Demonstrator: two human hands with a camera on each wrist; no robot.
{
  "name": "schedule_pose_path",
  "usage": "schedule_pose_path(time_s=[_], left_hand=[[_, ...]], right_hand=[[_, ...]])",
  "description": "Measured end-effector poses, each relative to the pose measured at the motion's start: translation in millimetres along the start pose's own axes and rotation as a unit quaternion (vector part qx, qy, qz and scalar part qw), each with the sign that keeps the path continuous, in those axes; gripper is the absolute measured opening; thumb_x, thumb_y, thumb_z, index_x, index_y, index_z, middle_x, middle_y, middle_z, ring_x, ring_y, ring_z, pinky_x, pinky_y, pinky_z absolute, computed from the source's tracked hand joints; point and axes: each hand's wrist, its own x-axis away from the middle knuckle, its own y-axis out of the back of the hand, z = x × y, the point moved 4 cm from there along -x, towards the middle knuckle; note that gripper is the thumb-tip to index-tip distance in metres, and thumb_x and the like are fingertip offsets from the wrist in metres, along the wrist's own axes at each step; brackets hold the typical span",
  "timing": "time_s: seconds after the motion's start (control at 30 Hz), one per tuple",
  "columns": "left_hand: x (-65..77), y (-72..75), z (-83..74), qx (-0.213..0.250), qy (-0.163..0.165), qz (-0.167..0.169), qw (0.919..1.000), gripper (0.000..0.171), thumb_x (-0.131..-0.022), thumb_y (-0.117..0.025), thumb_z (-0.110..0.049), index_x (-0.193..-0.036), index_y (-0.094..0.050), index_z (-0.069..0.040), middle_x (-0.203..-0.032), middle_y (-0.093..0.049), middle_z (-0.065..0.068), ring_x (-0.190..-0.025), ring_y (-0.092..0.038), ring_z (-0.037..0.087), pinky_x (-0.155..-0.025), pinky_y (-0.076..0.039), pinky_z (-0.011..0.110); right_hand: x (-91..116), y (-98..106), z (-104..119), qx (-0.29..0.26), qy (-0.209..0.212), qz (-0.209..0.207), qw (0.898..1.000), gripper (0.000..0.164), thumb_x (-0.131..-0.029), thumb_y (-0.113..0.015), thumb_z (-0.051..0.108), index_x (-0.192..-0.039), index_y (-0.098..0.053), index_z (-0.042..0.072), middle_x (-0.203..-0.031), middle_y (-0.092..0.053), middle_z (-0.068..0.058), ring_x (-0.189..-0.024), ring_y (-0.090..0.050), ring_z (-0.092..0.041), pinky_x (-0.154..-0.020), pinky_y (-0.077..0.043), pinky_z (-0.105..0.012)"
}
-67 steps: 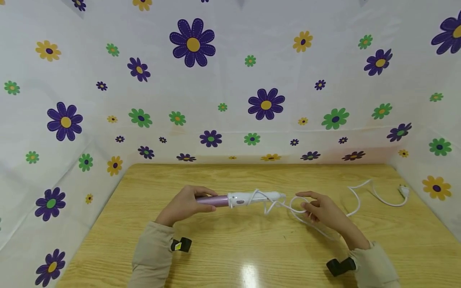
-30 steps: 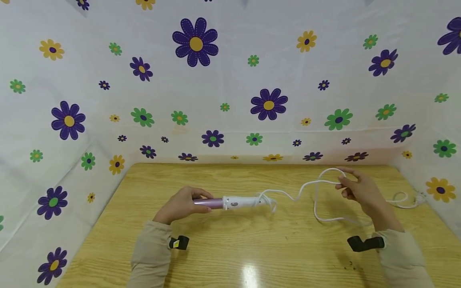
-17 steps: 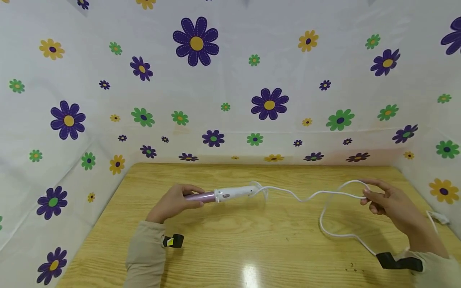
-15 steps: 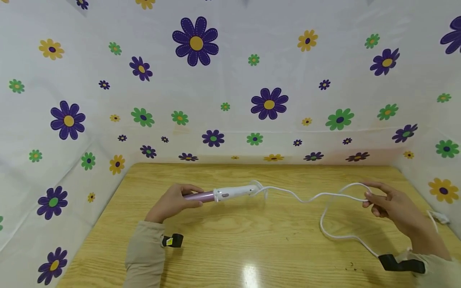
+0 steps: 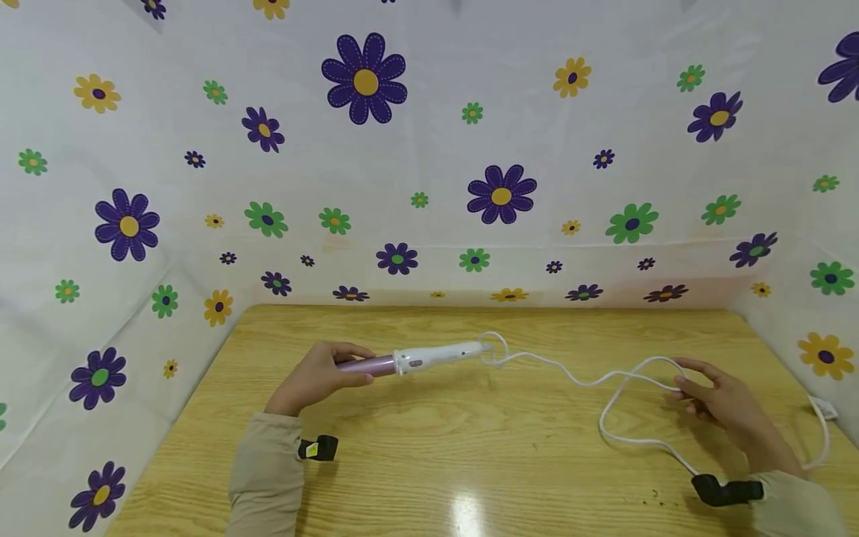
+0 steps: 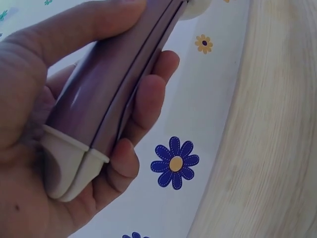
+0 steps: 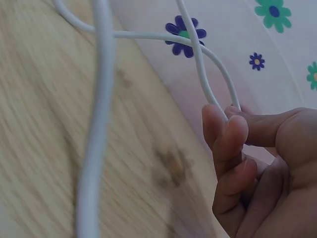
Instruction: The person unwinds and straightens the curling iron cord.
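A hair curling iron (image 5: 439, 356) with a pinkish-purple barrel and white handle hangs a little above the table, its handle pointing right and slightly up. My left hand (image 5: 321, 377) grips the barrel; in the left wrist view the thumb and fingers wrap round the purple barrel (image 6: 109, 74) near its white tip. From the handle end a white cord (image 5: 560, 367) with a small loop runs right. My right hand (image 5: 721, 403) pinches this cord between thumb and fingertips, and a bend of white cord (image 7: 198, 64) rises from those fingertips in the right wrist view.
The cord's white plug (image 5: 824, 407) lies at the table's right edge, beyond my right forearm. Below everything is a wood-grain table (image 5: 429, 447). A white flowered cloth (image 5: 429, 149) stands behind and along both sides. Small dark marks (image 5: 654, 496) show on the wood at front right.
My right hand has drawn the cord far to the right, and the cord wound about the handle has come loose. My left hand has shifted slightly left, lifting the handle end.
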Motion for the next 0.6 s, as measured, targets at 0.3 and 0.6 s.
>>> schedule_pose_path(time_s=[0.3,0.6], left_hand=[[-2.9,-3.5,-0.9,0.002,0.001,-0.004,1.0000,0.035,-0.081,-0.078,-0.024,-0.112,-0.071,-0.012,-0.106,-0.070,0.012,-0.088,-0.061,0.021,-0.075,-0.049,0.030],[-2.2,-2.2,-1.0,-0.001,0.005,-0.009,0.9999,0.035,-0.080,-0.079,-0.025,-0.112,-0.071,-0.013,-0.106,-0.070,0.012,-0.088,-0.061,0.021,-0.075,-0.048,0.030]], right_hand=[[-4,-20,11,0.063,0.053,-0.006,0.997,0.029,-0.100,-0.051,0.027,-0.112,-0.048,0.053,-0.078,-0.071,0.013,-0.061,-0.059,-0.004,-0.054,-0.048,-0.022],[4,-25,40,0.108,0.114,-0.002,0.988,0.037,-0.102,-0.048,0.022,-0.133,-0.048,0.042,-0.087,-0.067,0.020,-0.070,-0.065,-0.010,-0.061,-0.051,-0.027]])
